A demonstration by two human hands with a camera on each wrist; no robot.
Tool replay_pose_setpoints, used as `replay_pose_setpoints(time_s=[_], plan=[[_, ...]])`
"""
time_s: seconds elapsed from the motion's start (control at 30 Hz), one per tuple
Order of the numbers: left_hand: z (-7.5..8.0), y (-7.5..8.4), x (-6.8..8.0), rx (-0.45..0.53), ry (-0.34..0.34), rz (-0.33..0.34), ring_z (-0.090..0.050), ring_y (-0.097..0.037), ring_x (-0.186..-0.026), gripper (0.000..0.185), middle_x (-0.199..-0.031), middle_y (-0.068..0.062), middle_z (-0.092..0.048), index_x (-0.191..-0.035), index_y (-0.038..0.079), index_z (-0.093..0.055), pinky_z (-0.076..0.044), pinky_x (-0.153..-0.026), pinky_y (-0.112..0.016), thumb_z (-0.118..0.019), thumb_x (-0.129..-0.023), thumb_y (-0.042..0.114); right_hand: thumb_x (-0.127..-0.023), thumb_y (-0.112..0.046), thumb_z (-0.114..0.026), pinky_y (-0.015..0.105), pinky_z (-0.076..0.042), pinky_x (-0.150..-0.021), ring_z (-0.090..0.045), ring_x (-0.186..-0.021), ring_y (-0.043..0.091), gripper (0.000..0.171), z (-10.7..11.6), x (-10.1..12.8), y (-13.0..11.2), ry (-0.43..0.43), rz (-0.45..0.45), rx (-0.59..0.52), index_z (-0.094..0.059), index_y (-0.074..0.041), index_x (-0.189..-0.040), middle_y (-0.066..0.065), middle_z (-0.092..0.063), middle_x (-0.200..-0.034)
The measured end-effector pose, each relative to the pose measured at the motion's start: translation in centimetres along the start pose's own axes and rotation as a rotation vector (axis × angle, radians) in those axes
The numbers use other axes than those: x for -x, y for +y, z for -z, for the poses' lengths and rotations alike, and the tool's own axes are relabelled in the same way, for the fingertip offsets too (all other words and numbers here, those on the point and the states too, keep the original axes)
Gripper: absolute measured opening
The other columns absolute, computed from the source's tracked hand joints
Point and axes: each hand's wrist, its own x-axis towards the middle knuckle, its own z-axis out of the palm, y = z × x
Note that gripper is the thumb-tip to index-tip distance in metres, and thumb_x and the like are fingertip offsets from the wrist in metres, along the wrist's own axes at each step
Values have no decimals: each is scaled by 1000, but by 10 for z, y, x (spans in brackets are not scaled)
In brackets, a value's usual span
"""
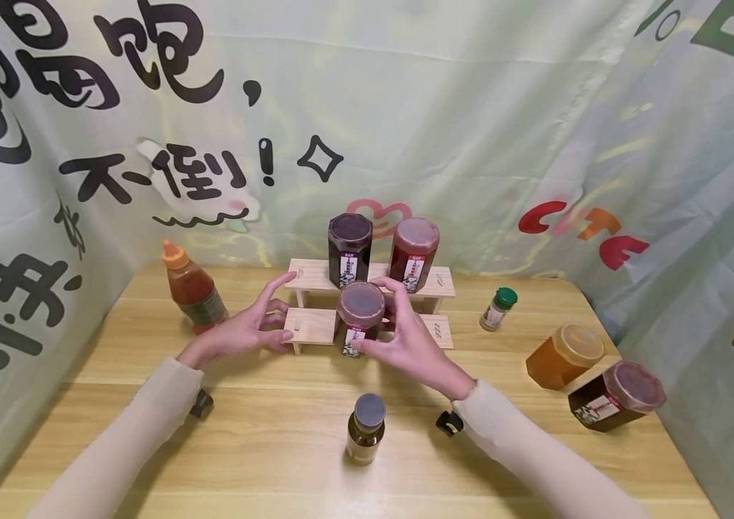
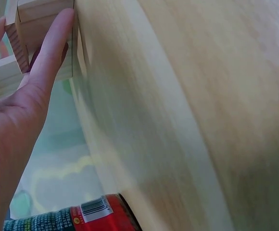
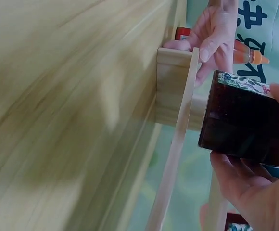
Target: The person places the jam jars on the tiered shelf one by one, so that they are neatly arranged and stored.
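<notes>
I see a dark brown jar (image 1: pixel 360 317) with a white-and-red label, pale wooden shelf (image 1: pixel 315 326), light wood-grain table (image 1: pixel 263 432), an orange-capped red bottle (image 1: pixel 192 288), cream sleeves (image 1: pixel 140 418).

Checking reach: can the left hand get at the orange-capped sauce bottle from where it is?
Probably yes. The left hand rests on the wooden rack, holding nothing, and the sauce bottle stands upright just beside it with bare table between.

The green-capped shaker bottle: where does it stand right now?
In the head view, the green-capped shaker bottle stands on the table right of the wooden step shelf, left of the amber honey jar.
</notes>
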Motion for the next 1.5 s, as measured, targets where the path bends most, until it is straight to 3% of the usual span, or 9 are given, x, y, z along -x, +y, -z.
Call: replay_pose_setpoints(time_s=[0.43, 0.83, 1.17, 1.5], plan=[[-1, 0, 1, -4, 9, 20, -54, -52, -133, 112, -148, -34, -34, -173, 45, 1, -65, -91, -57, -73, -103, -1, -84, 0, -93, 44, -53, -112, -64, -131, 25, 101, -26, -23, 4, -34, 7, 10, -32, -23, -161, 14, -64, -142], [0, 0, -1, 6, 15, -1, -56, -50, -131, 112, -144, -34, -37, -174, 42, 1, -65, -89, -59, -72, -103, -4, -89, -1, -89, 41, -58, -107, -66, -129, 27, 99, -37, -38, 3, -88, -2, -21, -29, -21, -165, 12, -58, -147], [2, 0, 1, -1, 15, 17, -52, -54, -135, 111, -148, -35, -35, -173, 44, 1, -65, -90, -59, -72, -103, -1, -89, -15, -95, 33, -61, -99, -70, -118, 19, 102, -37, -42, 1, -55, 40, 240, -33, -22, -170, 10, -59, -146], [0, -2, 0, 15, 3, 4, -54, -52, -134, 110, -148, -35, -38, -174, 42, 1, -65, -90, -60, -71, -104, -3, -91, -28, -93, 32, -62, -92, -73, -108, 14, 103, -42, -43, 0, -45, 10, 373, -28, -29, -172, 9, -69, -135]])
